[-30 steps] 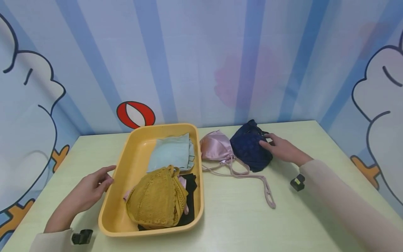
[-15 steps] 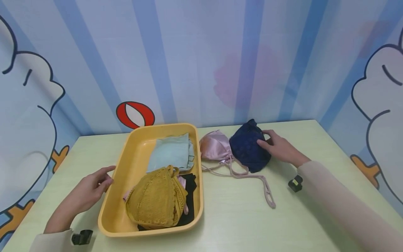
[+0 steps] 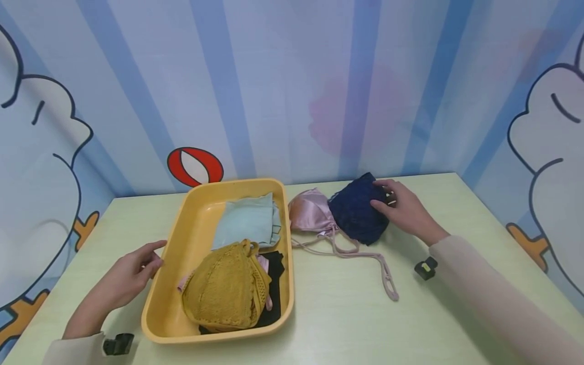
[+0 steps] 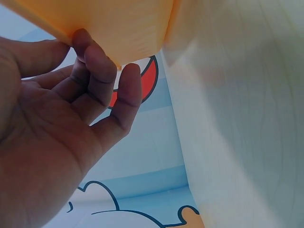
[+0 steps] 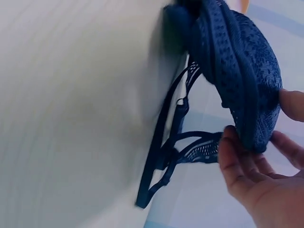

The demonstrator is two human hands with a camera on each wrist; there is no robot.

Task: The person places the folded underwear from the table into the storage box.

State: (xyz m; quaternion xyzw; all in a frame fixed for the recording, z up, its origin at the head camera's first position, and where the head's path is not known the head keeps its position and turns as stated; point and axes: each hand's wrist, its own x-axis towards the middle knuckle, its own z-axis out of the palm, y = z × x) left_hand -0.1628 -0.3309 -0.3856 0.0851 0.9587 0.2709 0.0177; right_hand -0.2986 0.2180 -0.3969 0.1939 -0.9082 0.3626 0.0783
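My right hand point(image 3: 408, 210) pinches the right edge of a folded navy lace bra point(image 3: 358, 210), thumb on the near side and fingers behind. In the right wrist view, the raised cup point(image 5: 237, 71) sits between thumb and fingers, while dark straps point(image 5: 161, 152) trail down to the table. Beside it lies a pink satin bra point(image 3: 312, 210), its cords spread toward me. My left hand point(image 3: 130, 274) touches the left rim of a yellow plastic tray point(image 3: 152, 319) with loosely bent fingers. Inside the tray are a mustard bra point(image 3: 223, 289), a folded mint cloth point(image 3: 248, 220) and a black cloth point(image 3: 274, 296).
The pale table point(image 3: 347, 314) meets a striped blue backdrop point(image 3: 292, 91) along its back edge. Cartoon-printed panels flank both sides. The tray's right wall stands close against the pink bra.
My right hand has taken hold of the navy bra's right edge, tilting it up and shifting it slightly left. My left hand and the tray have stayed in place.
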